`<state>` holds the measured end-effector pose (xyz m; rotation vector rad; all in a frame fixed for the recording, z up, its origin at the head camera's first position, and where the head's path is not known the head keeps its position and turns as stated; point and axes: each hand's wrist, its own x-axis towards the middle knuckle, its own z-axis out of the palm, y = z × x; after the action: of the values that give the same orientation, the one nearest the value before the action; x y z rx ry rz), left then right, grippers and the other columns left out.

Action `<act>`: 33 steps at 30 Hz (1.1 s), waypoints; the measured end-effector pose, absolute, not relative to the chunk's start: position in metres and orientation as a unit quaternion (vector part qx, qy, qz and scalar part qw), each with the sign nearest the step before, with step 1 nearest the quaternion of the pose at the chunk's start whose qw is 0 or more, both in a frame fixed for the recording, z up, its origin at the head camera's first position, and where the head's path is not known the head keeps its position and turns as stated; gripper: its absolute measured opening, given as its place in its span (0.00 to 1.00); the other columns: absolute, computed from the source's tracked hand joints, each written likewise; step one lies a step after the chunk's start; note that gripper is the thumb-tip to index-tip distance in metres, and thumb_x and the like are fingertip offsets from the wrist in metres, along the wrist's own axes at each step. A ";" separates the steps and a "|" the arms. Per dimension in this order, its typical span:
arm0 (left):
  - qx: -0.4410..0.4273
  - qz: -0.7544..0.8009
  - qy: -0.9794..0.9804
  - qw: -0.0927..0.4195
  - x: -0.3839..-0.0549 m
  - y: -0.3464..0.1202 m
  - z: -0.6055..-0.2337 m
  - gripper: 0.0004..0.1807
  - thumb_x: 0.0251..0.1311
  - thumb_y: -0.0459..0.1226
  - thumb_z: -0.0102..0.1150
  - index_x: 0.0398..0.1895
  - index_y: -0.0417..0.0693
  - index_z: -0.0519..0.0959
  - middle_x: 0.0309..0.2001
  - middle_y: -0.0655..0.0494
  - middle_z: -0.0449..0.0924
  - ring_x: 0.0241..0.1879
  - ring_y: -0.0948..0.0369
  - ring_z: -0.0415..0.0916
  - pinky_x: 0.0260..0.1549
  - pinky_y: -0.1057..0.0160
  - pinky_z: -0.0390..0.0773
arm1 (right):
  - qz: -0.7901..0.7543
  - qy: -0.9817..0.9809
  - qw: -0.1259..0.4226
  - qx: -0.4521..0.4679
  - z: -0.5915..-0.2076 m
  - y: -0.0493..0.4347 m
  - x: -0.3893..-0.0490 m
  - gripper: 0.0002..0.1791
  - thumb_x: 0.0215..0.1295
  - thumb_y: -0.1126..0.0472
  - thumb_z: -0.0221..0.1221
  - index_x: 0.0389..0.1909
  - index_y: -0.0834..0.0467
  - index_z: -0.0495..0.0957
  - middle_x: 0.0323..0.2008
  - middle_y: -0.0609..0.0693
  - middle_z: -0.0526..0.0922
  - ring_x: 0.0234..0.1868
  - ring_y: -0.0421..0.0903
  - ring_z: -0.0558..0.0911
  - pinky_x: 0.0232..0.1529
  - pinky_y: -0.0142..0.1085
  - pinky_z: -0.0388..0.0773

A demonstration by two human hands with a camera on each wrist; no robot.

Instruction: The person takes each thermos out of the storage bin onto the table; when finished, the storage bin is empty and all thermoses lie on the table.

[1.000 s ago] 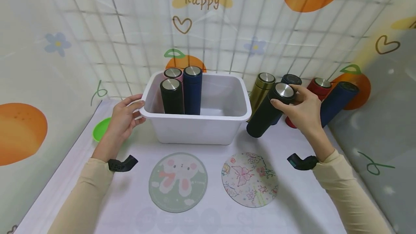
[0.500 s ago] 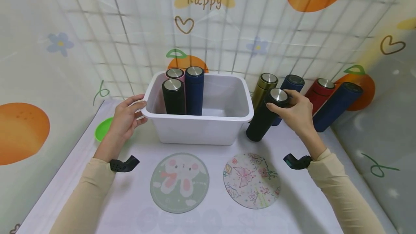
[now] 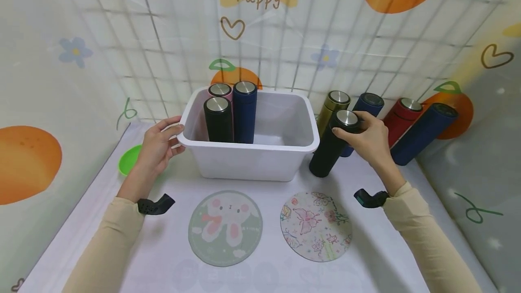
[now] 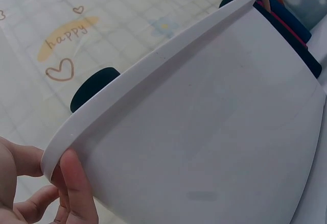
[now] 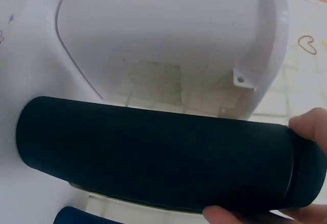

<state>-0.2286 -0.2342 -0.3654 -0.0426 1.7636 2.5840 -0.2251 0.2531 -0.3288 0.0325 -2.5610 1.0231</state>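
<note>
In the head view, my left hand (image 3: 156,148) pinches the left rim of a white plastic bin (image 3: 244,162); the left wrist view shows thumb and fingers around that rim. My right hand (image 3: 372,139) grips a black thermos bottle (image 3: 327,153) near its silver-topped lid. This bottle leans, lid toward the right, just beside the bin's right end; whether its base touches the table cannot be told. Standing inside the bin's left part are another black bottle (image 3: 219,121), a blue bottle (image 3: 245,114) and a pink bottle (image 3: 220,88), mostly hidden.
Behind the held bottle are a gold bottle (image 3: 335,103) and a dark blue bottle (image 3: 368,102). Farther right, a red bottle (image 3: 400,119) and a blue bottle (image 3: 425,134) lean. Two round mats, rabbit (image 3: 225,238) and floral (image 3: 315,238), lie in front. A green dish (image 3: 128,161) is left.
My right hand has moved slightly left and down with the black bottle, uncovering more of the red and blue bottles behind. The left hand stays on the bin's rim.
</note>
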 end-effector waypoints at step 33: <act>-0.015 0.824 0.566 0.006 -0.228 -0.234 -0.366 0.21 0.67 0.33 0.62 0.61 0.40 0.70 0.44 0.51 0.78 0.27 0.61 0.80 0.25 0.67 0.80 | 0.356 -0.909 0.211 0.041 -0.315 0.257 -0.217 0.40 0.56 0.44 0.72 0.66 0.60 0.72 0.58 0.62 0.80 0.56 0.59 0.81 0.54 0.58 0.75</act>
<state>-0.2284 -0.2344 -0.3655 -0.0480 1.7728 2.5787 -0.2169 0.2571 -0.3155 0.1151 -2.5267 0.9881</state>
